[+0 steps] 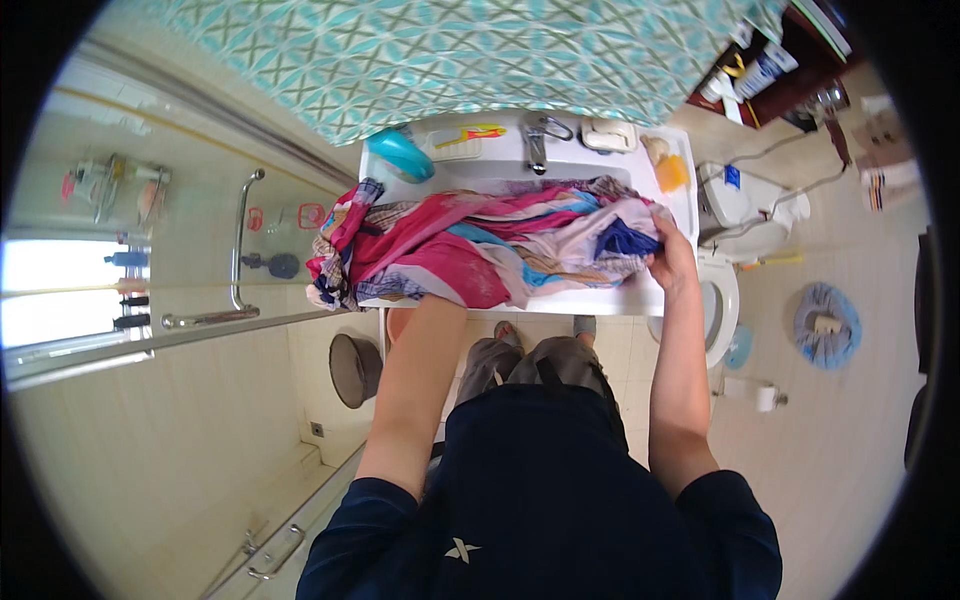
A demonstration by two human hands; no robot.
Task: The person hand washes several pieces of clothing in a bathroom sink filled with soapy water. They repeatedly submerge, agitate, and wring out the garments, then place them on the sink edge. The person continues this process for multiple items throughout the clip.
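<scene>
A long, bunched multicoloured cloth point(480, 247), with pink, white, blue and plaid parts, lies across the white washbasin point(679, 225). Its left end hangs over the basin's left side. My right hand point(673, 251) grips the cloth's right end beside a dark blue patch, thumb below and fingers above. My left forearm reaches under the cloth's front edge, so folds cover the left hand and its grip cannot be seen. Behind the cloth stands a metal faucet point(536, 146), and most of the bowl is hidden.
On the basin's rim are a turquoise object point(403, 155), an orange-yellow brush point(472, 135), a soap dish point(608, 136) and a yellow sponge point(672, 173). A patterned curtain point(480, 60) hangs behind. A toilet point(724, 300) stands right, a dark bucket point(355, 370) lower left, a glass shower door handle point(240, 240) left.
</scene>
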